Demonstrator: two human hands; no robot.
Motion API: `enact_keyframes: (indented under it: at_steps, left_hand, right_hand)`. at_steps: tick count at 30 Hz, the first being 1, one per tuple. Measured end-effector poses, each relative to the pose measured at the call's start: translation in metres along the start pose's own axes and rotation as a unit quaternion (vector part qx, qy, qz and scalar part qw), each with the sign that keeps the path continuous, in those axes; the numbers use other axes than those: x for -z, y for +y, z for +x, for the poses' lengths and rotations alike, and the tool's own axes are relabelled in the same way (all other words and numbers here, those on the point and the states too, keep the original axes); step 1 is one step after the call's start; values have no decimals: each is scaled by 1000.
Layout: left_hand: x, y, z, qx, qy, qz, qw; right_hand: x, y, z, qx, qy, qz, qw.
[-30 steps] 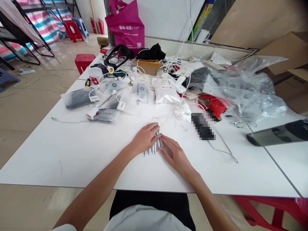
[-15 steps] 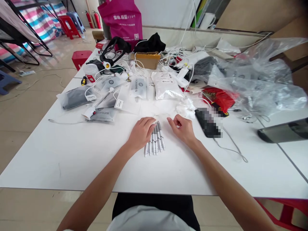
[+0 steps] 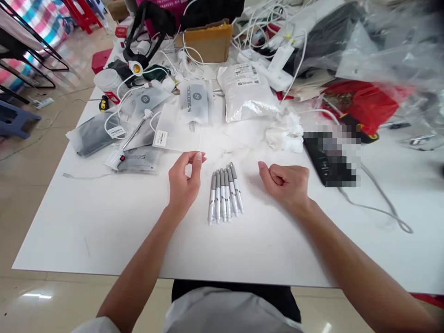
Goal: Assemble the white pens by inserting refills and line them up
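Observation:
Several pens (image 3: 222,194) with white barrels and grey upper ends lie side by side on the white table (image 3: 194,249). They form a loose row with uneven ends. My left hand (image 3: 186,178) rests just left of the row, apart from it. Its fingers are curled, and the thumb meets the fingertips in a loose loop with nothing visible between them. To the right of the pens, my right hand (image 3: 286,182) rests on the table in a fist, thumb pointing out and nothing seen inside.
A partly blurred black phone (image 3: 317,159) with a grey cable lies right of my right hand. Crumpled white tissue (image 3: 286,132), a stuffed white package (image 3: 248,95), frosted pouches (image 3: 196,101) and a cardboard box (image 3: 208,44) fill the back. A white cup-based lamp (image 3: 114,159) lies at left.
My left hand has come off the pens and moved to their left. My right hand has shifted further right, still in a fist. The view has tilted down and closer.

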State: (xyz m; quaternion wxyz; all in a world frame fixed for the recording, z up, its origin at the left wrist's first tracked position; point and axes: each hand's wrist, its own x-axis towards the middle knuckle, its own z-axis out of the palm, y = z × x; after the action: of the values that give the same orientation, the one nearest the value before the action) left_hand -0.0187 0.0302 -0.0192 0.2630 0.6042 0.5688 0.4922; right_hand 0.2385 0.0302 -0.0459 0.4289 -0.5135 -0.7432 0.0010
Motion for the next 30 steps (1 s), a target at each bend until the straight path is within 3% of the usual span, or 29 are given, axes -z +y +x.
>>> enact_keyframes:
  at_steps: [17,22,30]
  left_hand:
    - [3,0,5,-14,3,39,999]
    - [10,-5,8,-60,-73,130,987]
    - [11,-5,3,-48,-189,223,955]
  right_hand:
    - [3,-1,1,11,-9,-6,1000]
    - [2,-1,1,12,-1,3,1000]
    - [1,0,1,-8,-8,13,1000]
